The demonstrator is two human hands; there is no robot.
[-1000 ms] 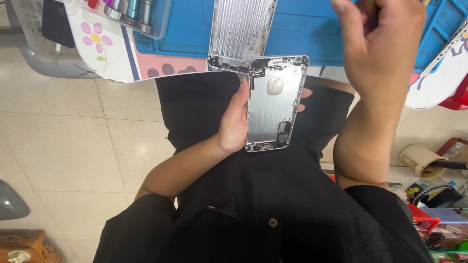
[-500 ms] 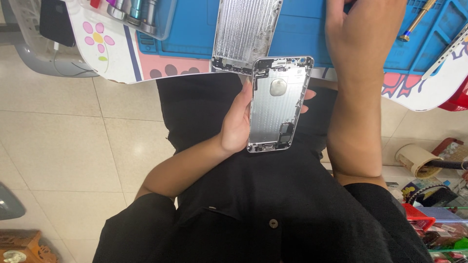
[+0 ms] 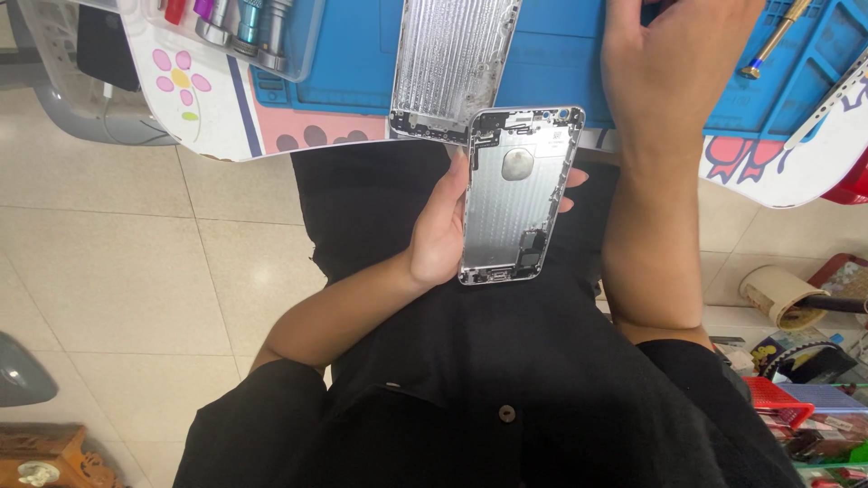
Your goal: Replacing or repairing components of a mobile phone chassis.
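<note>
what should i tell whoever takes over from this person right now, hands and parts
Left hand grips the silver metal phone rear housing by its edge, open inside facing up, over the lap.
Right hand is up on the blue silicone work mat, holding nothing that shows.
A second bare ribbed metal housing lies on the mat's near edge.
Housing in hand looks mostly stripped; small parts remain at its lower end.
A brass-tipped screwdriver lies to the right.

The phone housing (image 3: 517, 194) is silver-grey, the mat (image 3: 561, 45) bright blue, the table cover (image 3: 194, 99) white with pink flowers, the shirt (image 3: 506, 380) plain black, the floor tiles (image 3: 108, 262) beige.
</note>
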